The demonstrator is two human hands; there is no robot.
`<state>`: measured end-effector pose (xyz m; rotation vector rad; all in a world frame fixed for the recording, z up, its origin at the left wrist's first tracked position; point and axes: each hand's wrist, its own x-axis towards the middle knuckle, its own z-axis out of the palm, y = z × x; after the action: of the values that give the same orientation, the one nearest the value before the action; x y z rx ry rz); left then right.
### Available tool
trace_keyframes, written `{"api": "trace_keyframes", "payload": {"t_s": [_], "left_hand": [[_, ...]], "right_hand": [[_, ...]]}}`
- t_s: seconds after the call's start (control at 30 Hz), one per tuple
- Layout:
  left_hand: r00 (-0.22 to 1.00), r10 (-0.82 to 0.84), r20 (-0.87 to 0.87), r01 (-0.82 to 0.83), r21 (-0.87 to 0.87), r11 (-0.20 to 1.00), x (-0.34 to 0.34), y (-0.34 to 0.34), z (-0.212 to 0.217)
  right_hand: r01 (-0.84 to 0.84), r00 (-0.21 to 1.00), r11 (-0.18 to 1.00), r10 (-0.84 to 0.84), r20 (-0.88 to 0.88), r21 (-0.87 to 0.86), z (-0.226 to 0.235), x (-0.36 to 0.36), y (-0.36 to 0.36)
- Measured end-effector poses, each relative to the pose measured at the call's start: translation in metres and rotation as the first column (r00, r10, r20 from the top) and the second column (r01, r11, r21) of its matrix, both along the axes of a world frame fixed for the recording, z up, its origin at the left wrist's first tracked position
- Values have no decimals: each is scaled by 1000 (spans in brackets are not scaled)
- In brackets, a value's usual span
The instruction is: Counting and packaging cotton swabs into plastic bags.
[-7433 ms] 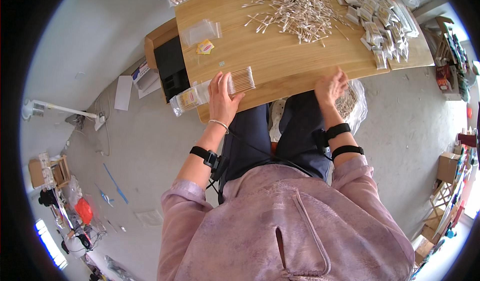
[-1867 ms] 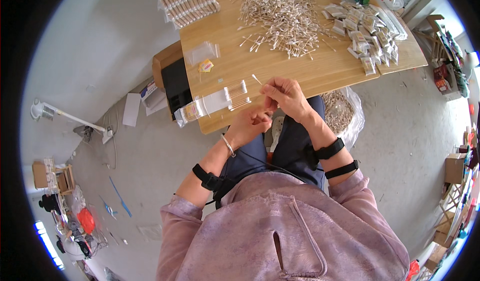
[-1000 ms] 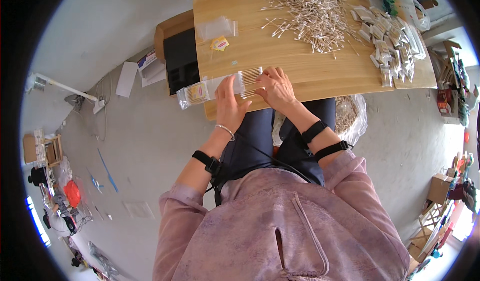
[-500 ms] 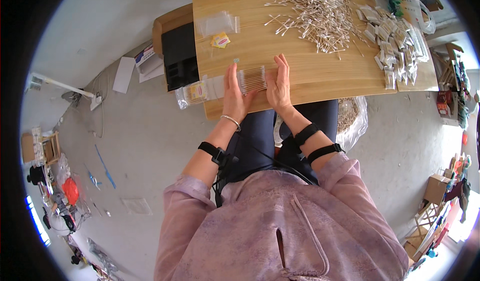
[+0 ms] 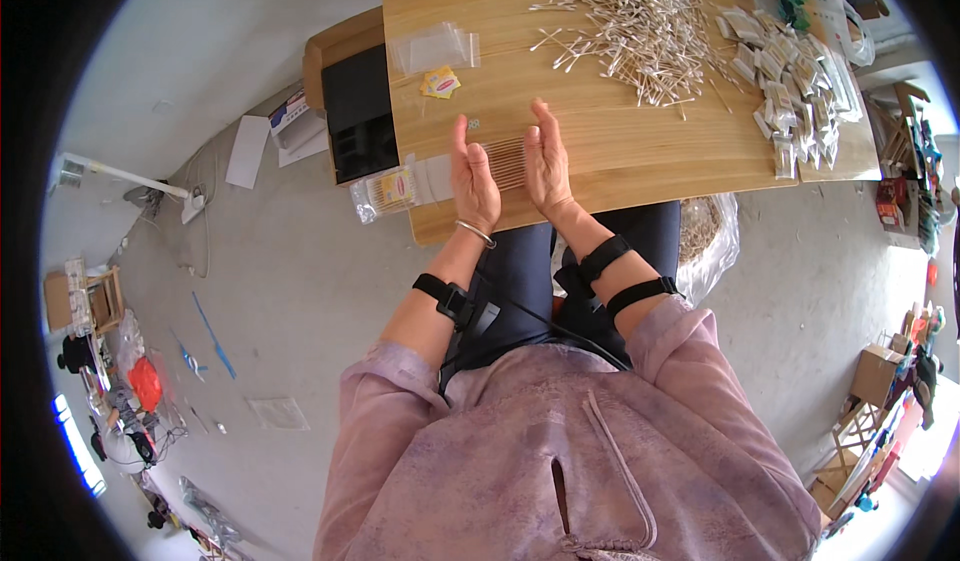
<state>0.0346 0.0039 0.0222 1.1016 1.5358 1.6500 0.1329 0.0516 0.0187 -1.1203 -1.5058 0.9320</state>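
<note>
the left hand (image 5: 480,193) and the right hand (image 5: 549,177) are facing each other, palms inward, standing on edge near one another with a gap between. both are keeping their fingers straight, pointing away from the body. each thumb is lying on the inner, upper side. the left forearm (image 5: 412,323) and the right forearm (image 5: 590,236) are slanting inward, and the left wrist (image 5: 478,223) is bending slightly outward.

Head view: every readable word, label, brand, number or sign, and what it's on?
None I can read reliably:
Yellow cards: red-and-white mark, lettering too small.
Packet: label too small.
Carton: print blurred.
Red box: markings blurred.
</note>
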Motion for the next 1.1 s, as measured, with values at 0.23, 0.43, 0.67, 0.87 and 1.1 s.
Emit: {"api": "trace_keyframes", "payload": {"t_s": [0.23, 0.43, 0.67, 0.87, 1.1], "left_hand": [[978, -39, 204, 19, 96, 995, -14, 8, -25], [943, -64, 326, 26, 119, 993, -10, 7, -23], [961, -21, 275, -17, 136, 991, -10, 10, -22], [965, -52, 258, 23, 114, 993, -9, 5, -26], [956, -179, 234, 165, 77, 983, -17, 4, -18]], "right_hand": [[-116, 993, 989, 113, -39, -89, 12, -3, -6], [-75, 996, 995, 72, -53, -70, 7, -5, -6], [-158, 974, 983, 139, 181, 92, 1, 13, -2], [-411, 608, 908, 205, 767, 83, 4, 19, -17], [-428, 499, 880, 39, 866, 207, 3, 14, -24]]}}
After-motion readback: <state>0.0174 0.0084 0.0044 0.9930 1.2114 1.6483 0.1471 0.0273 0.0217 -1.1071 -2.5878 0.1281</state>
